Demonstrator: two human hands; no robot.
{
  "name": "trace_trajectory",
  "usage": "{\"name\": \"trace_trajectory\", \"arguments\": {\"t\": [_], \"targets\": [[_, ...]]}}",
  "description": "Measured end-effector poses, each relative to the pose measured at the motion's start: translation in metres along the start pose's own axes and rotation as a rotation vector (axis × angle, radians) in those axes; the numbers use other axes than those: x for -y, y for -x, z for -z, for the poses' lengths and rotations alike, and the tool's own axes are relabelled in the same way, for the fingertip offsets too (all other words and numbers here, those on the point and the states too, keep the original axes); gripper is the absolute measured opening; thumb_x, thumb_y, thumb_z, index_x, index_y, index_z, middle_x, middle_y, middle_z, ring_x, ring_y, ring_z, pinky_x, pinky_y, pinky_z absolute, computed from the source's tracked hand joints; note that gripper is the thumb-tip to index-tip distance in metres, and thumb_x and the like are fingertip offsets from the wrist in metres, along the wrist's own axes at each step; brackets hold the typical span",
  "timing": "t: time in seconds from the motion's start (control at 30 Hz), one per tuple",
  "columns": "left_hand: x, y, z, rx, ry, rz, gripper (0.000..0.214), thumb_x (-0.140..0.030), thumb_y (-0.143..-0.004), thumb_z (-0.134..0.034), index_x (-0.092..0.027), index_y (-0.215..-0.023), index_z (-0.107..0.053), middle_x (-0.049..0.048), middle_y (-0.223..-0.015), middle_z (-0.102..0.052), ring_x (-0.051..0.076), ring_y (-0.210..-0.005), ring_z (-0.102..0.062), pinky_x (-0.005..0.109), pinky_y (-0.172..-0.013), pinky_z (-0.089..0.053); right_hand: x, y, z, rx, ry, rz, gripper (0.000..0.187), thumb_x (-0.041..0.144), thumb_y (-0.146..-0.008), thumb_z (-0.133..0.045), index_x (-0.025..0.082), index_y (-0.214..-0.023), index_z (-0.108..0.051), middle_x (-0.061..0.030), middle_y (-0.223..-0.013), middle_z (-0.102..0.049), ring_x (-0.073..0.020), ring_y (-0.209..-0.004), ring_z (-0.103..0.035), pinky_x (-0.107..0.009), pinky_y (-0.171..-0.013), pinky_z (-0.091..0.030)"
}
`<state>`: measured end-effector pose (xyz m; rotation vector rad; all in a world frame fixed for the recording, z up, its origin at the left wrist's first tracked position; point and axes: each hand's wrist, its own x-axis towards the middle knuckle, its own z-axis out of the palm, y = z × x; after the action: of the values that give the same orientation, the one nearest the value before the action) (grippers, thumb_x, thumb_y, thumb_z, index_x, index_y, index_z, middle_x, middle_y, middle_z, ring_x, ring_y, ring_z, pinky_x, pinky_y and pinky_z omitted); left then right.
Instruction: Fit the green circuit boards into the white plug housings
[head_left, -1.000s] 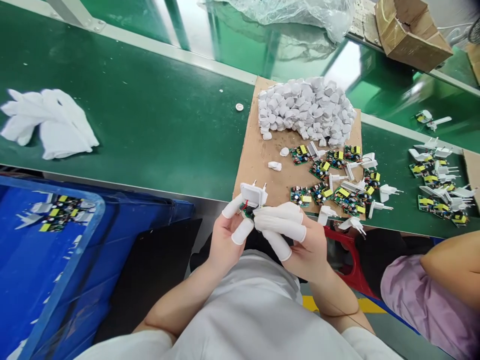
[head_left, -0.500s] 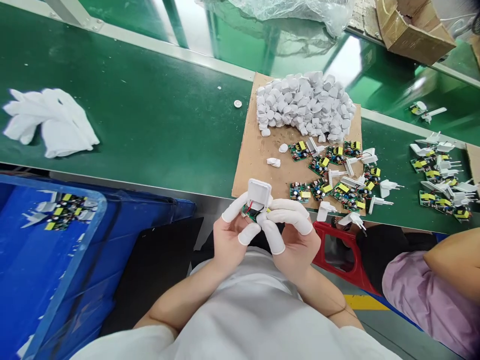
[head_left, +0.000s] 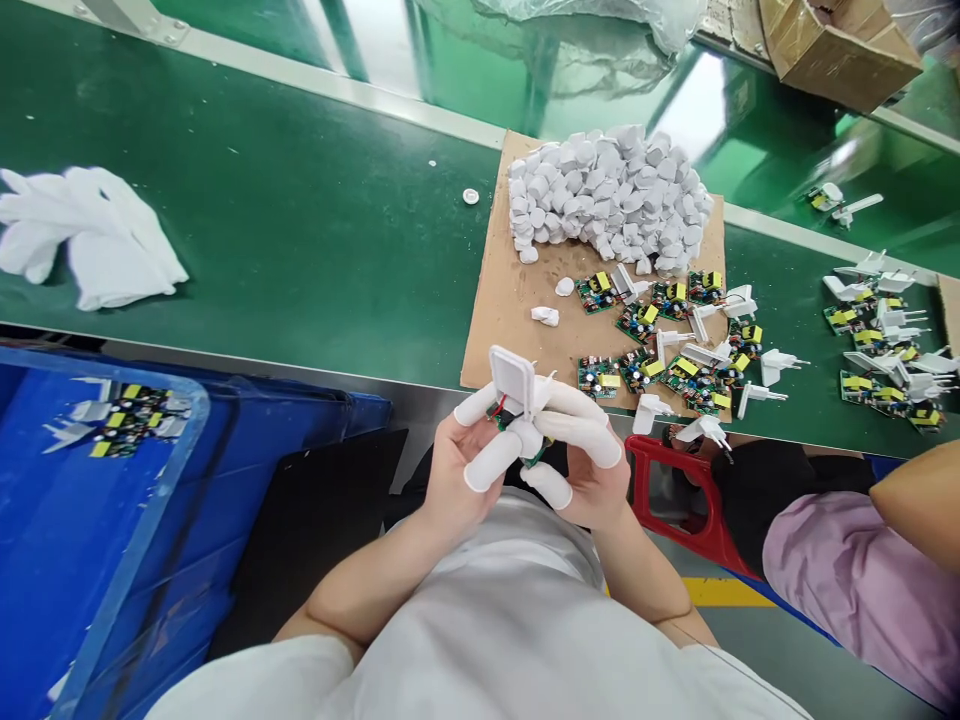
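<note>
plug unit (head_left: 517, 381) right here between my two hands, just out from the table edge, its flat white face standing nearly upright above my fingertips. my left hand (head_left: 461, 470) is clamped on it: left thumb (head_left: 490, 463) in front, low on the near side, forefinger along the left edge. my right hand (head_left: 598, 470) is closed about the other side, two fingers curled behind the right edge, right thumb (head_left: 550, 487) underneath, by a sliver of green board (head_left: 534, 461). a bit of red wire (head_left: 500, 404) shows at the left, under the white face. a pale rounded bit sits by my left thumb tip; can't tell if it's finger or part. white covers on my fingers, palms bare.

out past my fingertips, the cardboard sheet (head_left: 486, 335): two loose white pieces (head_left: 545, 316) near me, a crowd of boards with plugs (head_left: 652, 342) to the right, a big white heap (head_left: 611, 195) behind. farther right, another cluster (head_left: 885, 345) on the green table (head_left: 322, 260). off left, white gloves (head_left: 112, 240), and below them the blue bin (head_left: 196, 420) with more boards inside. at my right, a person in pink (head_left: 855, 580) beside a red stool (head_left: 709, 530).
</note>
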<state>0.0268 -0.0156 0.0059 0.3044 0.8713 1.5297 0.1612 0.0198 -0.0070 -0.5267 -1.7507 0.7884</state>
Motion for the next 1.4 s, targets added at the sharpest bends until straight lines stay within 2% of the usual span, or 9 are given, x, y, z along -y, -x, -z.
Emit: {"name": "trace_trajectory", "arguments": {"t": [0.13, 0.27, 0.43, 0.67, 0.87, 1.0, 1.1, 1.27, 1.4], "targets": [[-0.002, 0.003, 0.002, 0.034, -0.014, 0.032, 0.037, -0.041, -0.065, -0.105, -0.03, -0.097, -0.09, 0.003, -0.084, -0.083, 0.017, -0.063, -0.07, 0.03, -0.059, -0.06, -0.002, 0.001, -0.002, -0.006, 0.015, 0.1, 0.047, 0.026, -0.106, -0.068, 0.025, -0.153, -0.064, -0.0173, -0.136, -0.074, -0.0326, -0.133, -0.071, -0.054, -0.107, -0.065], [-0.007, 0.003, 0.009, 0.142, -0.061, 0.07, 0.034, -0.042, -0.067, -0.104, -0.028, -0.094, -0.089, 0.0007, -0.068, -0.077, 0.017, -0.057, -0.068, 0.03, -0.055, -0.058, -0.003, 0.0, 0.0, -0.005, -0.004, 0.052, 0.048, 0.03, -0.103, -0.072, 0.028, -0.151, -0.063, -0.0152, -0.131, -0.075, -0.0336, -0.123, -0.074, -0.057, -0.103, -0.066], [-0.01, 0.004, 0.011, 0.142, -0.095, 0.114, 0.051, -0.049, -0.063, -0.105, -0.025, -0.104, -0.089, 0.0066, -0.083, -0.082, 0.025, -0.078, -0.078, 0.036, -0.07, -0.066, 0.0, -0.005, 0.001, 0.005, 0.077, 0.102, 0.039, 0.035, -0.106, -0.069, 0.026, -0.144, -0.068, -0.0146, -0.125, -0.072, -0.0315, -0.118, -0.073, -0.05, -0.095, -0.068], [-0.016, 0.006, 0.002, 0.172, -0.103, 0.153, 0.056, -0.024, -0.054, -0.108, -0.025, -0.107, -0.089, 0.0065, -0.094, -0.086, 0.028, -0.087, -0.082, 0.04, -0.085, -0.069, 0.004, -0.003, 0.002, -0.002, 0.098, 0.063, 0.048, 0.033, -0.095, -0.087, 0.028, -0.139, -0.068, -0.0105, -0.118, -0.075, -0.0303, -0.108, -0.075, -0.047, -0.089, -0.067], [-0.016, 0.007, 0.004, 0.216, -0.1, 0.124, 0.039, -0.056, -0.077, -0.096, -0.024, -0.097, -0.089, 0.008, -0.079, -0.081, 0.027, -0.077, -0.08, 0.039, -0.071, -0.069, 0.003, -0.004, 0.002, -0.001, 0.118, 0.128, 0.05, 0.037, -0.099, -0.082, 0.027, -0.147, -0.069, -0.0119, -0.118, -0.071, -0.0289, -0.101, -0.072, -0.043, -0.08, -0.065], [-0.012, 0.008, 0.01, 0.192, -0.117, 0.131, 0.043, -0.058, -0.077, -0.096, -0.023, -0.101, -0.09, 0.0057, -0.066, -0.075, 0.022, -0.057, -0.071, 0.031, -0.049, -0.057, 0.002, -0.003, 0.004, 0.037, 0.185, 0.151, 0.041, 0.039, -0.105, -0.074, 0.028, -0.144, -0.071, -0.0132, -0.122, -0.07, -0.0301, -0.107, -0.071, -0.045, -0.083, -0.066], [-0.009, 0.01, 0.013, 0.138, -0.143, 0.085, 0.048, -0.057, -0.074, -0.098, -0.022, -0.105, -0.09, 0.0068, -0.073, -0.078, 0.023, -0.06, -0.072, 0.036, -0.059, -0.062, 0.001, -0.002, 0.005, 0.054, 0.2, 0.124, 0.041, 0.043, -0.103, -0.076, 0.031, -0.141, -0.069, -0.0116, -0.121, -0.072, -0.0304, -0.107, -0.074, -0.046, -0.084, -0.068], [-0.011, 0.011, 0.007, 0.126, -0.165, 0.123, 0.052, -0.061, -0.078, -0.093, -0.02, -0.111, -0.088, 0.0156, -0.104, -0.083, 0.04, -0.11, -0.078, 0.05, -0.092, -0.066, 0.001, -0.004, 0.007, 0.036, 0.141, 0.039, 0.062, 0.044, -0.095, -0.085, 0.031, -0.149, -0.057, -0.0114, -0.122, -0.076, -0.0339, -0.113, -0.078, -0.051, -0.091, -0.069], [-0.011, 0.006, 0.003, 0.11, -0.106, 0.155, 0.05, -0.066, -0.07, -0.096, -0.022, -0.092, -0.086, 0.0085, -0.076, -0.077, 0.032, -0.086, -0.079, 0.042, -0.074, -0.066, 0.002, -0.007, 0.004, 0.061, 0.108, 0.036, 0.055, 0.039, -0.093, -0.088, 0.033, -0.141, -0.06, -0.0099, -0.121, -0.076, -0.0338, -0.114, -0.079, -0.054, -0.097, -0.069]]}}
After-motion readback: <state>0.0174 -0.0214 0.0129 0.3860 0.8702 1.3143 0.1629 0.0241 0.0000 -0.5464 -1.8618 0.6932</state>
